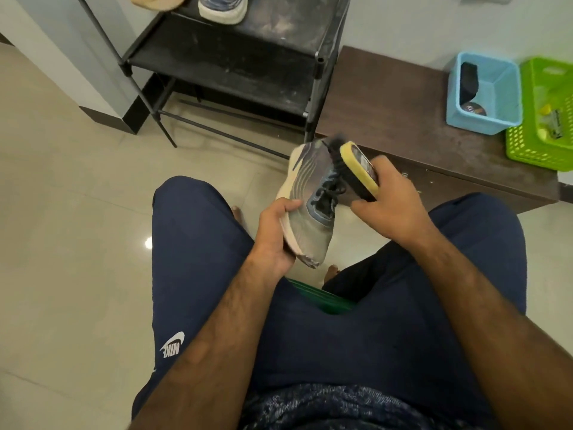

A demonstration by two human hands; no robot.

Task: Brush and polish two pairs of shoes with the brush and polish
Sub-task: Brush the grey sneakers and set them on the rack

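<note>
A grey-blue sneaker (310,193) with dark laces is held above my knees, its pale sole gripped by my left hand (274,234). My right hand (392,201) grips a shoe brush (359,169) with a yellow back, and its black bristles press against the laced side of the sneaker. On the top of the black shoe rack (248,57) sits a matching sneaker (221,9) and part of a tan shoe (156,1). A round polish tin (473,108) lies in the blue basket (502,97) at the right.
A dark brown low bench (403,119) runs along the wall at the right, carrying the blue basket and a green basket (542,119) with small items. A black cloth-like item (467,80) lies in the blue basket. A green stool (319,301) shows under my legs. Glossy tiles cover the floor.
</note>
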